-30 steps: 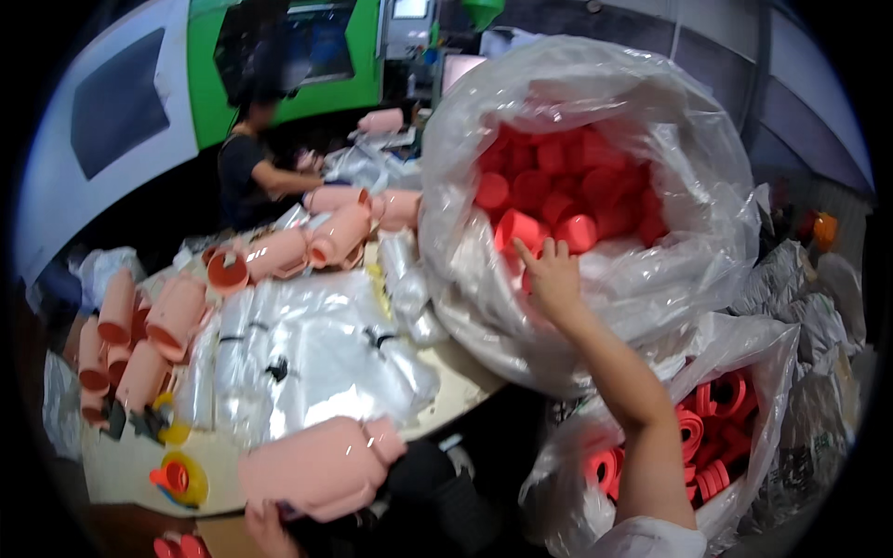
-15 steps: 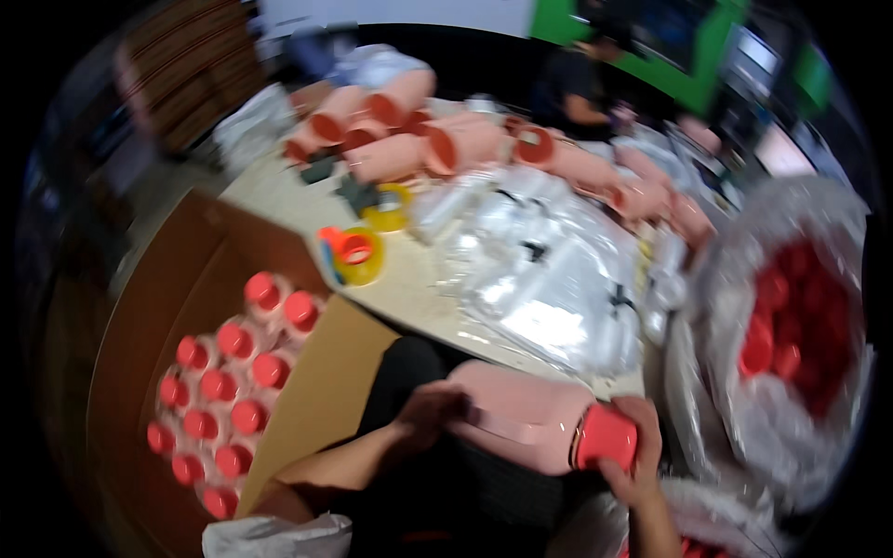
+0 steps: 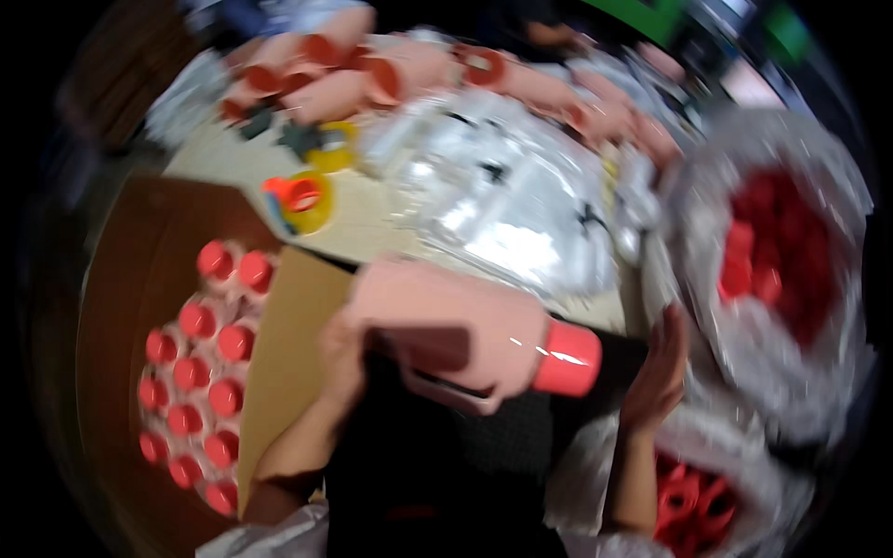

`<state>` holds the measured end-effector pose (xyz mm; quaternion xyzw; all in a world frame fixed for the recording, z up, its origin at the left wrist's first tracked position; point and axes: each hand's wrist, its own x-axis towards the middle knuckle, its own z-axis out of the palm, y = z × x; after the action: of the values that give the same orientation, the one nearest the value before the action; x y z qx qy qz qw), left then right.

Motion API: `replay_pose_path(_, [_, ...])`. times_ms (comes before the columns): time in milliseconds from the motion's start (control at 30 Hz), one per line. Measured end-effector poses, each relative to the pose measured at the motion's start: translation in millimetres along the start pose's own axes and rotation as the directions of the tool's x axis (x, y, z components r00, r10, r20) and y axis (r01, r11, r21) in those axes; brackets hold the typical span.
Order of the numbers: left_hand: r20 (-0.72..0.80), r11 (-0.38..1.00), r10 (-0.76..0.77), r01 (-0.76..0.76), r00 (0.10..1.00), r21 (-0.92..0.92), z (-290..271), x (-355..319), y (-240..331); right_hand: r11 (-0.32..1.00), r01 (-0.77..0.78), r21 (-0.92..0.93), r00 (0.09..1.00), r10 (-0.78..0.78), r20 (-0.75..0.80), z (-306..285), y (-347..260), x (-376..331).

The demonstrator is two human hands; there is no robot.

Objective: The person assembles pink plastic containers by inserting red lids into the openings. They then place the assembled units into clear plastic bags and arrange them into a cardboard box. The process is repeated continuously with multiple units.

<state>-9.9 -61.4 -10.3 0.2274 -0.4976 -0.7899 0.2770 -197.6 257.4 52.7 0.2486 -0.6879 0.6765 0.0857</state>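
While the view is blurred by motion, a pink plastic jug [image 3: 446, 339] with a red screw cap [image 3: 567, 358] lies on its side at the centre, just in front of the near edge of the work table [image 3: 372, 232]. The left hand [image 3: 344, 358] grips the jug at its base end, fingers wrapped around it. The right hand [image 3: 659, 372] stands just right of the cap with fingers extended and palm turned toward it; whether it touches the cap cannot be told. Left of the jug, an open cardboard box [image 3: 288, 344] holds upright jugs, seen as rows of red caps [image 3: 200, 372]. Right of the jug, a clear plastic bag [image 3: 791, 344] holds loose red caps. Beyond the jug, on the table, lie clear plastic bags [image 3: 507, 205], a yellow tape roll [image 3: 307, 200] and further pink jugs [image 3: 344, 79].
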Motion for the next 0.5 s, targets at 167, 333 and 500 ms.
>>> replay_pose_path(167, [0.095,0.940,0.245,-0.260,0.965,0.219,44,12,10,0.764,-0.592,0.256,0.800,0.517,0.305,37,21,-72])
replay_pose_path(333, [0.672,0.913,0.189,-0.380,0.716,0.148,74,47,7,0.941,-0.278,-0.195,0.960,0.265,-0.088,-7,-27,-124])
replay_pose_path(500, [0.836,0.532,-0.036,-0.698,0.547,0.479,116,-8,-32,0.765,-0.470,-0.440,0.600,-0.088,-0.795,-228,-5,-161])
